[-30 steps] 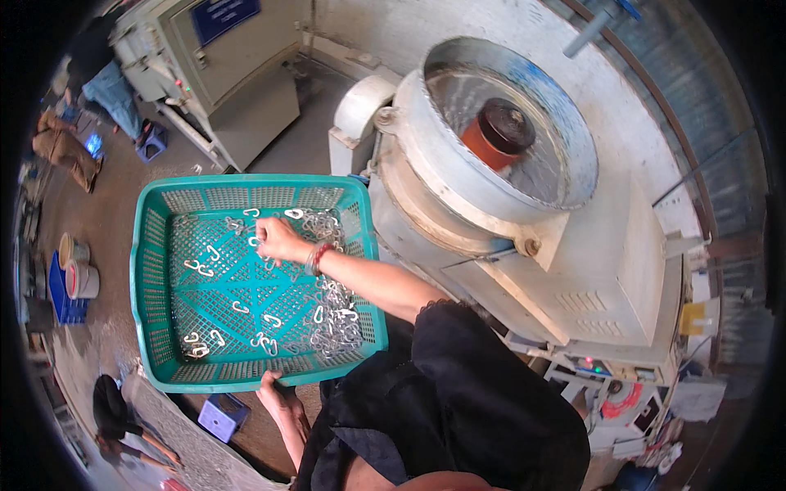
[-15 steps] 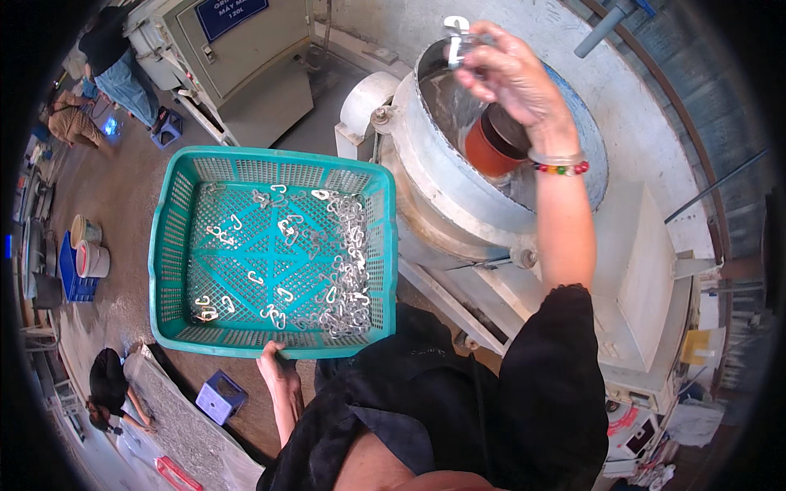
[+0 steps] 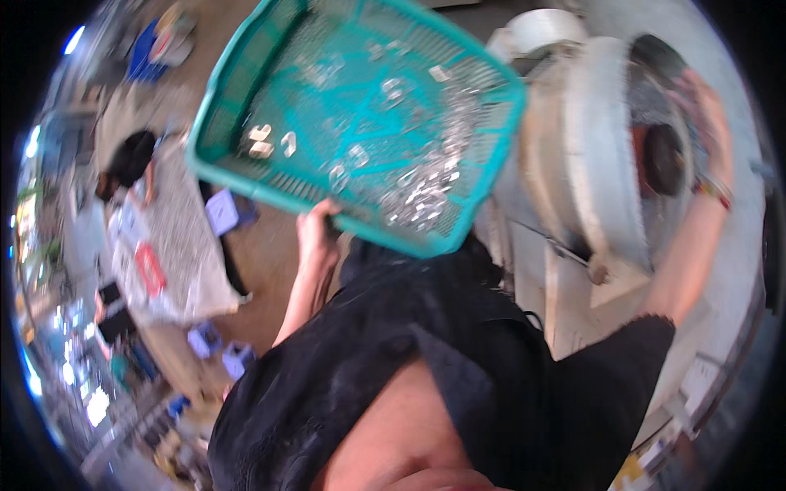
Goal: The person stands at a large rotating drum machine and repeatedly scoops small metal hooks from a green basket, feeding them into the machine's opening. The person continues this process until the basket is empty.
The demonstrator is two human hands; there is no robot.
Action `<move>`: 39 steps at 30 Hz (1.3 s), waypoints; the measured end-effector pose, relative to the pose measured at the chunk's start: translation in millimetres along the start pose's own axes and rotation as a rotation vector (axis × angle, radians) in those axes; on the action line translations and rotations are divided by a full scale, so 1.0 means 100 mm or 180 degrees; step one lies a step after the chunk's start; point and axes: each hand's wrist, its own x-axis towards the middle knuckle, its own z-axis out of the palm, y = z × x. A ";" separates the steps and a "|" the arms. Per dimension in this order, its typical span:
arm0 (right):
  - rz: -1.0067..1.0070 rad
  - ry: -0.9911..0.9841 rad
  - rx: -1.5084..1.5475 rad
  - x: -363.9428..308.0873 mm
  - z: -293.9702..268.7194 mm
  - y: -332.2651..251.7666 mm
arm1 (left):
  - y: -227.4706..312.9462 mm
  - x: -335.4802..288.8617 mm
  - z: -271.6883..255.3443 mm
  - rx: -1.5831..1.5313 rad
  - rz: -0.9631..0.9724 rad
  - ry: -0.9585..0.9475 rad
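Note:
A teal plastic basket (image 3: 246,184) hangs tilted in front of me. Small silvery metal hook-like pieces (image 3: 430,184) lie heaped at its right side, and others are scattered over its mesh floor. My left hand (image 3: 315,233) is closed on the near rim. At the far right, my right hand (image 3: 711,123) reaches over the mouth of a round white machine tub (image 3: 602,155). Its fingers are smeared by motion, so whether they hold anything is unclear. Inside the tub sits an orange-brown cylinder (image 3: 643,159) with a dark top.
On the left, a person in black (image 3: 131,164) bends over a long grey-covered table (image 3: 184,229) with a red object on it. Small purple stools (image 3: 223,211) stand beside the table. Blue and white containers (image 3: 151,49) are at the far left. The machine's pale frame (image 3: 565,303) stands close on my right.
The view has swung, so the basket appears higher and tilted and the tub farther right. My right hand has gone from above the tub with metal pieces showing to its far rim.

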 end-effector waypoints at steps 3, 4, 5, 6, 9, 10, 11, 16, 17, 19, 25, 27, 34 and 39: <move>-0.0828 -0.0623 -0.0242 -0.49 0.65 -0.56 | -0.04 -0.16 0.00 -0.0090 0.0073 -0.0093; -0.0774 -0.1163 -0.0157 -0.50 0.99 -0.71 | 0.01 -0.22 0.11 -0.0083 0.0005 -0.0002; -0.0804 -0.1607 -0.0088 -0.67 1.32 -0.84 | 0.02 -0.25 0.11 -0.0107 0.0004 -0.0019; -0.0656 -0.2027 -0.0116 -0.80 1.59 -0.84 | 0.02 -0.26 0.13 -0.0132 0.0000 -0.0052; -0.0584 -0.2590 -0.1019 -1.08 2.62 -0.22 | 0.02 -0.29 0.15 -0.0156 0.0051 -0.0133; -0.1362 -0.2203 -0.1739 -0.86 2.95 0.57 | 0.04 -0.31 0.21 -0.0147 0.0095 -0.0229; -0.0845 -0.2331 -0.1652 -1.04 3.23 0.65 | 0.05 -0.32 0.15 -0.0180 0.0189 -0.0211; -0.1091 -0.1664 -0.3303 -2.32 3.66 1.31 | -0.26 -0.24 -0.05 -0.0178 0.0753 -0.0055; -0.0549 -0.1986 -0.3287 -2.41 3.73 1.42 | -0.41 -0.10 -0.13 -0.0022 0.0470 -0.0198; -0.0465 -0.2048 -0.3002 -2.38 3.69 1.37 | -0.23 -0.11 -0.01 0.0153 0.0022 -0.0133; -0.0471 -0.2411 -0.1931 -2.13 3.65 1.11 | -0.09 -0.09 -0.02 0.0106 0.0084 -0.0085; 0.0521 -0.2709 -0.0448 -1.94 3.62 1.13 | -0.08 -0.03 -0.04 0.0064 0.0180 -0.0168; 0.1947 -0.2775 0.2285 -1.72 3.58 0.74 | -0.04 0.03 -0.16 0.0166 0.0106 -0.0201; 0.2240 -0.2776 0.2739 -1.59 3.87 0.91 | 0.00 0.02 -0.28 0.0164 -0.0129 -0.0190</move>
